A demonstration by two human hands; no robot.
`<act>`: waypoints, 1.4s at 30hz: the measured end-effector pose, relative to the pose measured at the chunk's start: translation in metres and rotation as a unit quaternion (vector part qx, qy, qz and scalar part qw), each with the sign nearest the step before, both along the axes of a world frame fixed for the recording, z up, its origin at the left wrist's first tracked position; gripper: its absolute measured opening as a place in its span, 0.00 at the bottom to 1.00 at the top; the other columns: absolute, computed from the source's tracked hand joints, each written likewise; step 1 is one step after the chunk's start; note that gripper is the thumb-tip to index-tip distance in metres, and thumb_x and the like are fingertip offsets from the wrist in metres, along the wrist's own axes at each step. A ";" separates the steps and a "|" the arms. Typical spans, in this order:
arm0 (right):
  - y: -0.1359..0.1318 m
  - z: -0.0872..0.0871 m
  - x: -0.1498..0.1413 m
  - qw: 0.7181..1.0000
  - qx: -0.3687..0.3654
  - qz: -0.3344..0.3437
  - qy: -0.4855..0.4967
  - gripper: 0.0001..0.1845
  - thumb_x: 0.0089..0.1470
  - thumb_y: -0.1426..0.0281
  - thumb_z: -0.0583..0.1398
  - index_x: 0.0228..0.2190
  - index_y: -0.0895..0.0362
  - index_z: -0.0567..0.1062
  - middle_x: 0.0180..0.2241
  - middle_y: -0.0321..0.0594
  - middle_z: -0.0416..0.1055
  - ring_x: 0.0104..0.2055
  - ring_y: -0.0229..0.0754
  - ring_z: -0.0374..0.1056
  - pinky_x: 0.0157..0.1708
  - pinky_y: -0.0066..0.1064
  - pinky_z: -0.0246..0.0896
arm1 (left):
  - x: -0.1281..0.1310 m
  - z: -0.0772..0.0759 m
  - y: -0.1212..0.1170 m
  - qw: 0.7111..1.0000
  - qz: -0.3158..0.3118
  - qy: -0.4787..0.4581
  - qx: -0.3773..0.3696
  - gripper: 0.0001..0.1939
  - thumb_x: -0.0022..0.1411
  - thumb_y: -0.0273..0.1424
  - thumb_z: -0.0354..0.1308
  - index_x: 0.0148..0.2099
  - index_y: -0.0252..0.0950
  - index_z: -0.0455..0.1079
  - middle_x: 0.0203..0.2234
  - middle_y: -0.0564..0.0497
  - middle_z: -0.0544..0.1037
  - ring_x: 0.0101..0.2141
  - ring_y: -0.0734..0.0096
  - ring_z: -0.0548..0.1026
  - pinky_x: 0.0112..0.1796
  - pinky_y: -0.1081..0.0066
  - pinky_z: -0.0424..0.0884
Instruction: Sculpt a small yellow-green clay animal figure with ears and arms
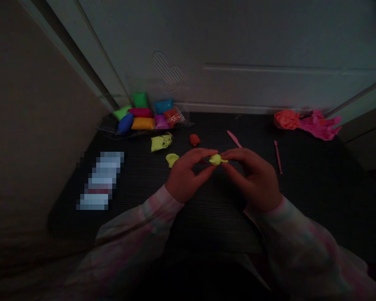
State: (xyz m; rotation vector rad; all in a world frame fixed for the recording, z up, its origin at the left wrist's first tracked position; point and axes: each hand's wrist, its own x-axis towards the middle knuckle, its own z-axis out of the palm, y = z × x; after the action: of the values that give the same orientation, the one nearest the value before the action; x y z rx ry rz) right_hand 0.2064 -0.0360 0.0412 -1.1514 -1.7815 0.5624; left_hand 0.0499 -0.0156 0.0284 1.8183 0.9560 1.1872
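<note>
Between both hands, above the dark table, is a small shaped piece of yellow modelling clay (217,159) with a thin point sticking out to the right. My left hand (189,172) pinches its left side between thumb and fingers. From the other side, my right hand (253,177) pinches near the thin point. A flattened lump of yellow clay (172,159) lies just left of my left hand. Beyond it are an opened yellow clay packet (161,143) and a small red-orange clay lump (194,140). A pink plastic knife (234,138) lies behind my hands, partly covered by the right one.
Several coloured clay packets (143,123) in clear plastic lie at the back left of the table (207,209). A lit, blurred-out screen (102,182) is at the left. To the right are a pink stick tool (278,157) and orange and pink crumpled items (319,125). A white panel (238,37) stands behind.
</note>
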 end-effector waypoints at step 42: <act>0.013 -0.022 -0.005 0.964 -0.191 0.050 0.179 0.19 0.41 0.72 0.62 0.38 0.53 0.65 0.35 0.36 0.66 0.37 0.36 0.65 0.40 0.33 0.62 | 0.009 -0.005 0.008 0.892 -0.011 -0.226 -0.391 0.13 0.43 0.28 0.61 0.35 0.32 0.66 0.24 0.55 0.73 0.25 0.81 0.70 0.29 0.76 0.65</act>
State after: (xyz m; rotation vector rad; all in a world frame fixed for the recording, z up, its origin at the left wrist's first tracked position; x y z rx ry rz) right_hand 0.2019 -0.0234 0.0188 -1.1280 -1.4572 1.1382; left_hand 0.0589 -0.0079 0.0235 0.8607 0.9382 0.9446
